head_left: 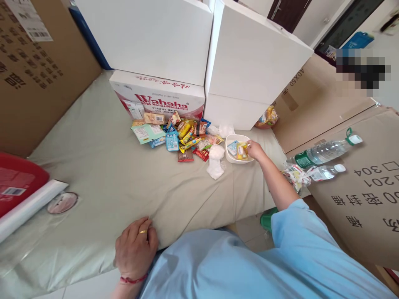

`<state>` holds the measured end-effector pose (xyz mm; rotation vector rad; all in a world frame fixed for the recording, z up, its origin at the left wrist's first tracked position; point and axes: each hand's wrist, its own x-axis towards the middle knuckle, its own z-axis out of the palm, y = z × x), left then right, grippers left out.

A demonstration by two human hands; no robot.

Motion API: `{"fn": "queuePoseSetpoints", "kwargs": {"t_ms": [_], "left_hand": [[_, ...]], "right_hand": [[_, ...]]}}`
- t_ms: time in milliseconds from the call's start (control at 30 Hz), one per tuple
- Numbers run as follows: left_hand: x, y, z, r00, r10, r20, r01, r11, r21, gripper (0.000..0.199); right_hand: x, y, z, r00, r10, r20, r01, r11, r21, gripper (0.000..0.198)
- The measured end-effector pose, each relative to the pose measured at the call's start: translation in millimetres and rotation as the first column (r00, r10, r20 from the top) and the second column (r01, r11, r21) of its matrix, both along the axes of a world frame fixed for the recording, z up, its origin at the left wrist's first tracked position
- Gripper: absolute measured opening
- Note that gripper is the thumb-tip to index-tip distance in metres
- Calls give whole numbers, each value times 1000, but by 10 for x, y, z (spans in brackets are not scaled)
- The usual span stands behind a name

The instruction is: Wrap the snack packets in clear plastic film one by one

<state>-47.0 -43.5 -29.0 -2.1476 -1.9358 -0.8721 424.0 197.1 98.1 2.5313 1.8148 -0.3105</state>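
At the white bowl [229,155], my right hand [254,150] reaches over the right rim, its fingers closed at the edge of a yellow snack packet [241,150]. Beside that packet in the bowl lies a blue-and-white packet [232,148]. My left hand [135,247] rests on the beige cloth [102,187] near the front edge, fingers curled in and nothing showing in them. Left of the bowl is a crumpled white plastic wrapper [215,162]. A heap of packaged snacks [190,133] spreads further left, with a light blue packet [172,141] and a pale green packet [148,132].
A Wahaha carton [158,95] and white boxes [249,58] stand behind the heap. Water bottles [327,150] lie on a cardboard box [358,187] at right. A red container [21,178] and a white roll [31,207] are at left, near a large carton [40,91].
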Motion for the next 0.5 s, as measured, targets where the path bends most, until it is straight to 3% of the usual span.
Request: {"fn": "queuePoseSetpoints", "kwargs": {"t_ms": [100, 167, 333, 400, 500], "left_hand": [[-7, -2, -1, 1000, -9, -25, 9, 1000, 23, 17], [-12, -6, 2, 999, -20, -26, 20, 999, 29, 16], [-17, 6, -7, 1000, -15, -9, 15, 999, 30, 16], [-35, 23, -19, 999, -38, -9, 38, 996, 76, 14], [-83, 34, -16, 991, -103, 80, 94, 990, 109, 11]], "right_hand": [[-169, 39, -116, 999, 34, 43, -32, 998, -45, 34], [-263, -18, -83, 995, 52, 83, -51, 999, -16, 37], [-480, -317, 117, 977, 132, 167, -175, 946, 274, 42], [-644, -458, 69, 963, 261, 61, -268, 933, 238, 35], [-924, -623, -165, 907, 400, -132, -387, 915, 117, 30]]}}
